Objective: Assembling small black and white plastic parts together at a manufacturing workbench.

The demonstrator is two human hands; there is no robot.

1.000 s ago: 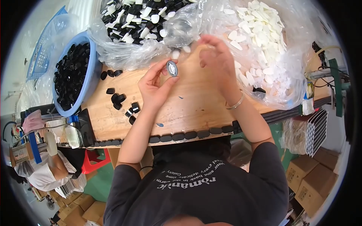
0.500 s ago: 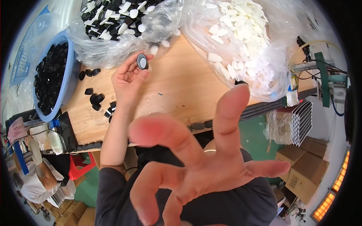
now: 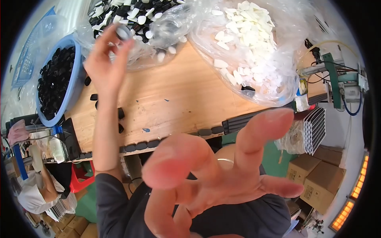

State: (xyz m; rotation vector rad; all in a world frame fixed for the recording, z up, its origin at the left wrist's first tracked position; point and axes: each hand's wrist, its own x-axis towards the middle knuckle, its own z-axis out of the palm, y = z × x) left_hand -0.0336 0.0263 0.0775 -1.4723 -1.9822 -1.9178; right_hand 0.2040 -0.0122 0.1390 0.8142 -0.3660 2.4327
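My left hand (image 3: 105,67) is raised at the near edge of a clear plastic bag filled with mixed black and white pieces (image 3: 137,14). Between its thumb and fingers is a small oval black piece with a pale inside (image 3: 123,33), slightly blurred. Close to the camera and large in the picture, my right hand (image 3: 226,174) has its fingers spread and bent, with nothing in them. It hangs in front of my body, short of the table's front edge. Several black pieces (image 3: 120,113) lie on the wooden table (image 3: 178,95), partly hidden behind my left forearm.
At the left stands a blue tub (image 3: 70,95) of black pieces. An open plastic bag of white flat pieces (image 3: 254,31) spreads at the right, with a green-and-metal fixture (image 3: 335,79) beyond it. Dark pads line the front edge. Another person's arm (image 3: 47,182) shows at lower left.
My left hand has moved up and left with the oval piece, from over the table to the mixed bag. My right hand has shifted slightly right and down, fingers still spread.
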